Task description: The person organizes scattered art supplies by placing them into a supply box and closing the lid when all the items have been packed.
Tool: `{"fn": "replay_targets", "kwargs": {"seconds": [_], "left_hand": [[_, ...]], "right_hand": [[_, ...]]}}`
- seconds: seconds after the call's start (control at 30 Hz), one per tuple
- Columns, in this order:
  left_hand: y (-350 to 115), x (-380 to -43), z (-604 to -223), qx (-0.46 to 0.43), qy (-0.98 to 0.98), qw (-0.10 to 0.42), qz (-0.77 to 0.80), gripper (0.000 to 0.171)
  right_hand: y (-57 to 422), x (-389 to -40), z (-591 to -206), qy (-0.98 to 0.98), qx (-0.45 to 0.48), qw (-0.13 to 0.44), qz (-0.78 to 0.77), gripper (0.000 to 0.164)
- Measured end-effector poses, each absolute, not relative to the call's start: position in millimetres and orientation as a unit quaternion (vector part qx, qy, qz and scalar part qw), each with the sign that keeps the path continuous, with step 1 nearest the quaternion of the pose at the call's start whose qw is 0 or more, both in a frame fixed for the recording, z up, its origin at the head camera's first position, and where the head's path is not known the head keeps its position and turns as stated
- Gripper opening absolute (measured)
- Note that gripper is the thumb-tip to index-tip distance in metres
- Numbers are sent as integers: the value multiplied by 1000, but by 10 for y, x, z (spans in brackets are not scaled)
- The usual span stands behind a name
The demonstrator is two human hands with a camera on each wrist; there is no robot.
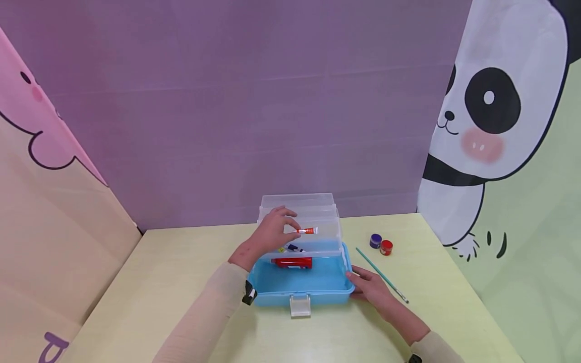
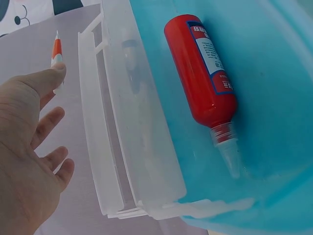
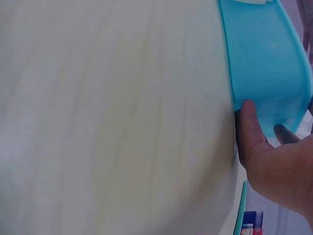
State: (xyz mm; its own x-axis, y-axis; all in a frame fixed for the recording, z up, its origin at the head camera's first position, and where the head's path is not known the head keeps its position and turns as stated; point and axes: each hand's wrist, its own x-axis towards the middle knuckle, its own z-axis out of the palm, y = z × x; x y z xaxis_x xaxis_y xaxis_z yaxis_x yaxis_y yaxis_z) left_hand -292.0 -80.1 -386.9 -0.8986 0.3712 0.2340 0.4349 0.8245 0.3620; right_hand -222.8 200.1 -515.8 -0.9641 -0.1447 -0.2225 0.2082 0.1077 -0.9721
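Observation:
A small orange-and-white paint tube (image 1: 307, 231) is pinched between the thumb and fingertips of my left hand (image 1: 274, 229), above the box and in front of its raised clear lid (image 1: 299, 201). The other left fingers are spread in the left wrist view. My right hand (image 1: 373, 290) holds the light-blue plastic box (image 1: 301, 299) at its front right corner; in the right wrist view its fingers (image 3: 252, 127) lie against the box side. Inside the box lies a red bottle (image 2: 200, 71) with a clear nozzle. Small tubes (image 1: 292, 248) show behind it, partly covered by the clear plastic.
Right of the box, a purple paint jar (image 1: 375, 241) and a red paint jar (image 1: 386, 247) stand side by side. A teal paintbrush (image 1: 381, 274) lies slantwise beside my right hand. A white latch (image 1: 300, 306) hangs at the box front. A purple backdrop (image 1: 290, 126) rises behind the table.

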Motion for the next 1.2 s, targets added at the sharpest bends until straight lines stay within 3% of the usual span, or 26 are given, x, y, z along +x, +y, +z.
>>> {"fn": "replay_targets", "kwargs": {"seconds": [0.5,0.73,1.0,1.2], "left_hand": [[-801,-2937,-3872,-206,-956,70,-198,20],[-862,-2919,-3893,-203,-962,62,-175,45],[-1001,-2848,-3933,-186,-961,79,-187,57],[-1133,-2798,-3988,-163,-964,90,-192,77]], "right_hand": [[1987,-2190,-5130,738,23,132,-661,66],[1983,-2191,-5122,739,20,132,-661,66],[1987,-2192,-5119,733,18,135,-667,67],[2001,-2174,-5093,727,14,128,-675,62]]}}
